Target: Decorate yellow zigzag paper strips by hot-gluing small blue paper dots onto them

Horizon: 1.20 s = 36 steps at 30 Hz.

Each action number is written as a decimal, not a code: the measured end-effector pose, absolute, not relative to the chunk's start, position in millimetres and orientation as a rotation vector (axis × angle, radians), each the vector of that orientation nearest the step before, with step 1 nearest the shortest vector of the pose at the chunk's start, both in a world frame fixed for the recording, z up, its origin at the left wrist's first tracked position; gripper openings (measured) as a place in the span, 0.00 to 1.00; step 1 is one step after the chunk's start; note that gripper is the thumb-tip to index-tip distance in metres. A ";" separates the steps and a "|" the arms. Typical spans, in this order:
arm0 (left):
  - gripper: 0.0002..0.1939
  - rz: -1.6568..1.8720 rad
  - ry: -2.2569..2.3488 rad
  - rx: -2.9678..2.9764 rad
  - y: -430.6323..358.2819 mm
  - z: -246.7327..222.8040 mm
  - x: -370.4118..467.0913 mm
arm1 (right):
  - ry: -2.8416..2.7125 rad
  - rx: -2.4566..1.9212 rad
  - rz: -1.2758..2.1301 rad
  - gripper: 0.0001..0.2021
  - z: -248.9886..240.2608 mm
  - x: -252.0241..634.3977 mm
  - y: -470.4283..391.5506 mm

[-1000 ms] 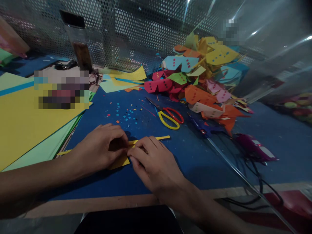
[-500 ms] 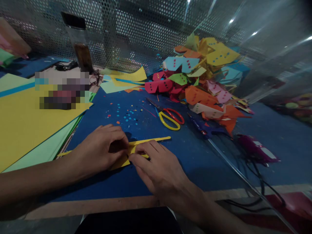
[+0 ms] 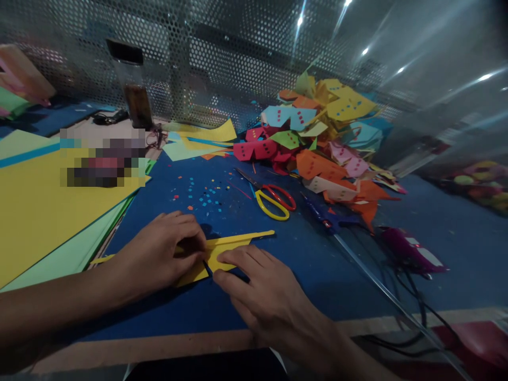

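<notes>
Yellow paper piece [image 3: 228, 246] lies flat on the blue table [image 3: 166, 315], long axis running left-right across the person, right end angled slightly away. Left hand [image 3: 169, 247] covers its left portion, thumb and fingertips pinching near mid-length. Right hand [image 3: 262, 283] has index and thumb at the near edge; can't tell if it's gripping. Narrow slit sits between both thumbs. Right hand's nearer the exposed right tip.

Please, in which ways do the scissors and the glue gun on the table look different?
The scissors are partly red and yellow; the glue gun is mainly dark blue. The scissors lie nearer the paper scraps than the glue gun. Both lie, unheld, on the blue tabletop.
</notes>
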<state>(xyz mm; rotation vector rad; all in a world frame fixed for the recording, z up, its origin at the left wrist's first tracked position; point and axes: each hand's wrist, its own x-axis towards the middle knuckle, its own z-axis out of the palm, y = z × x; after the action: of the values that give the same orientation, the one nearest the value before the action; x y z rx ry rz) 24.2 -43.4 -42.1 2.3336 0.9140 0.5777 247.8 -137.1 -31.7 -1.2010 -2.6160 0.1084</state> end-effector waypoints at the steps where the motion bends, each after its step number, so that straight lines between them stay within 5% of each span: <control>1: 0.05 0.580 0.913 2.336 -43.6 -42.1 24.1 | -2.610 -1.200 0.110 0.14 -30.9 247.7 -137.4; 36: 0.06 0.614 0.903 2.323 -43.3 -43.6 24.8 | -2.579 -1.250 0.148 0.18 -33.1 234.3 -123.0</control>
<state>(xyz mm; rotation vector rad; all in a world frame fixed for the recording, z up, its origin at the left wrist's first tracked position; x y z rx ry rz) 24.8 -43.3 -43.6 2.3228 0.9027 0.6142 234.3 -123.0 -33.1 -1.2499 -2.5787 0.1484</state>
